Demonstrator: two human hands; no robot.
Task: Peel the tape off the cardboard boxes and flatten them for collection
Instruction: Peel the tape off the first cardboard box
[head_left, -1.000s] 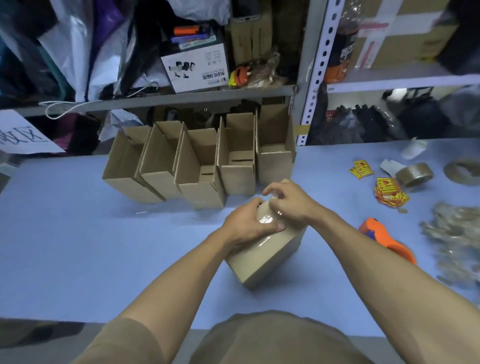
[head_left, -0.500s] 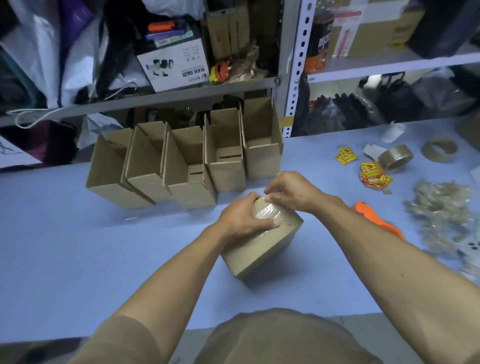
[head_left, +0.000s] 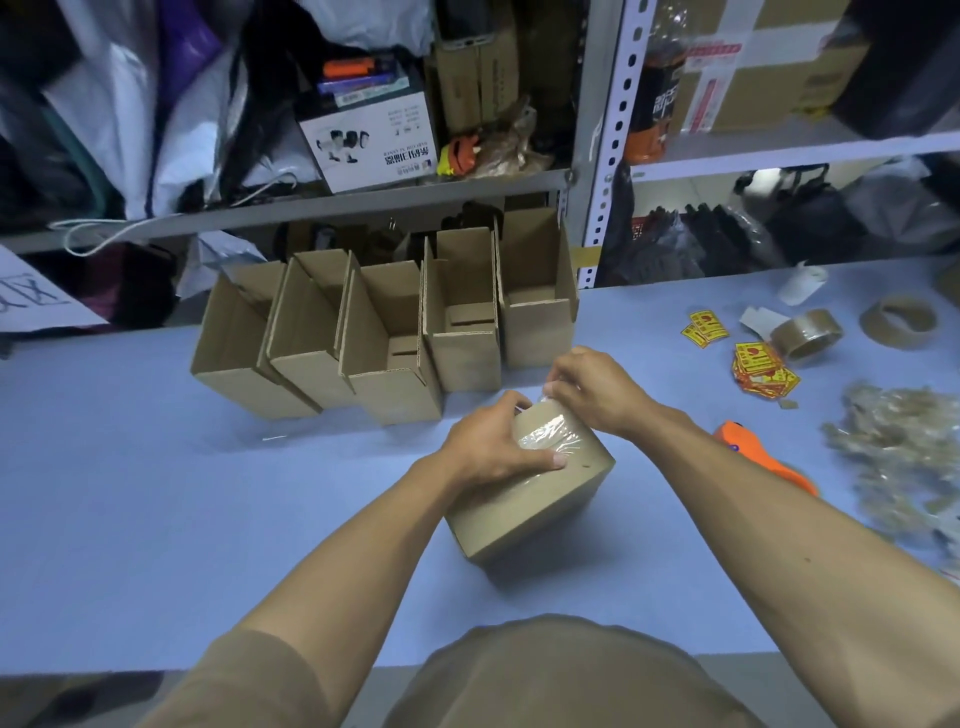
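The clear tape (head_left: 543, 434) has been lifted at the sealed cardboard box's (head_left: 535, 493) far edge, pinched by the right hand (head_left: 592, 392); the box is gripped by the left hand (head_left: 493, 447). Peeling has begun.

Bare table (head_left: 130, 493) lies left of the sealed box (head_left: 530, 499); open boxes (head_left: 395, 338) stand behind; tape dispenser (head_left: 763, 457) right.

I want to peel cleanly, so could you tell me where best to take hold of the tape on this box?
Probably pinch the tape at its lifted far end, where the right hand already holds it, and pull back toward you while the left hand steadies the box.
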